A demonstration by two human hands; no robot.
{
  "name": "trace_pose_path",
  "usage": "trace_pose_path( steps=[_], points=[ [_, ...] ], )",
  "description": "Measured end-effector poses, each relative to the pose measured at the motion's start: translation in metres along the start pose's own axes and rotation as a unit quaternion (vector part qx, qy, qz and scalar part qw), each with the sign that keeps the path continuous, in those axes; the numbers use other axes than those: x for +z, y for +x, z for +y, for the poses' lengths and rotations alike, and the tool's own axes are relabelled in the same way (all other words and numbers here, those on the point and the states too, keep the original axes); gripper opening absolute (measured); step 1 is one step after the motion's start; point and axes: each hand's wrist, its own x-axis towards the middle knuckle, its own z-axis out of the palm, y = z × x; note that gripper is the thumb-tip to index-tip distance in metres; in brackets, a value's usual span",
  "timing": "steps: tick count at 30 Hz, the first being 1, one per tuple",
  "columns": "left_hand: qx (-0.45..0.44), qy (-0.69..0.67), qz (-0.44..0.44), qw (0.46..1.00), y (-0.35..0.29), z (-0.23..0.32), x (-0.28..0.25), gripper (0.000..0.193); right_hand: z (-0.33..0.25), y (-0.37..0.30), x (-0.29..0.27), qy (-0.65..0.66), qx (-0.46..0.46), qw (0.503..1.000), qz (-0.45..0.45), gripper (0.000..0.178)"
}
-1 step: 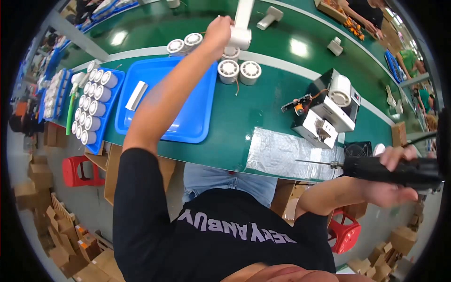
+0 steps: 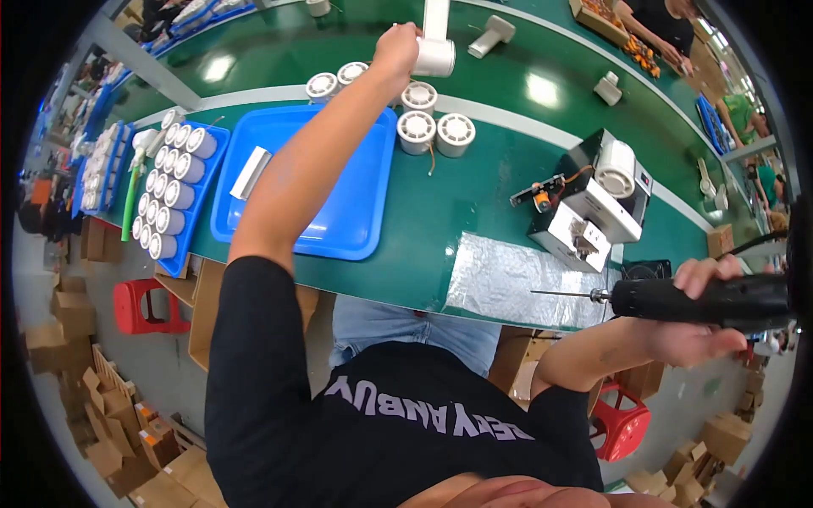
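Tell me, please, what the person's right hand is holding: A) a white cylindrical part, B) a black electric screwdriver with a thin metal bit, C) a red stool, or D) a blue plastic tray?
B: the right hand grips the black electric screwdriver with a thin metal bit beside the green table, while the left hand holds the white T-shaped plastic part.

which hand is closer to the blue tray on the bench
Left. The left hand reaches over and past the blue tray, gripping a white cylindrical part just beyond the tray's far edge. The right hand is well off to the tray's right, holding a black electric screwdriver.
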Motion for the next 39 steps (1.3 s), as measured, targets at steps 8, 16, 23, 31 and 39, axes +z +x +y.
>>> trace_pose_path(
  steps=[8,16,23,31,39],
  points=[
    [0.313,0.478,-0.005,0.821,0.034,0.003,-0.092,0.036,0.020,-0.009,-0.010,-0.198,0.048,0.976,0.070,0.090],
    [0.056,0.763,0.081,0.639,-0.125,0.006,-0.255,0.042,0.010,-0.009,0.010,-0.404,-0.232,0.869,0.166,0.062],
    [0.192,0.596,-0.067,0.777,-0.196,0.019,-0.194,0.059,0.067,-0.106,0.122,-0.214,0.169,0.933,-0.235,0.060],
    [0.086,0.388,-0.445,0.802,-0.191,0.022,-0.083,0.079,0.097,-0.175,0.085,-0.300,0.206,0.896,-0.255,0.049],
    [0.400,0.728,-0.135,0.540,-0.087,-0.024,-0.006,0.062,0.078,-0.172,0.022,-0.481,0.152,0.821,-0.265,0.039]
  ],
)
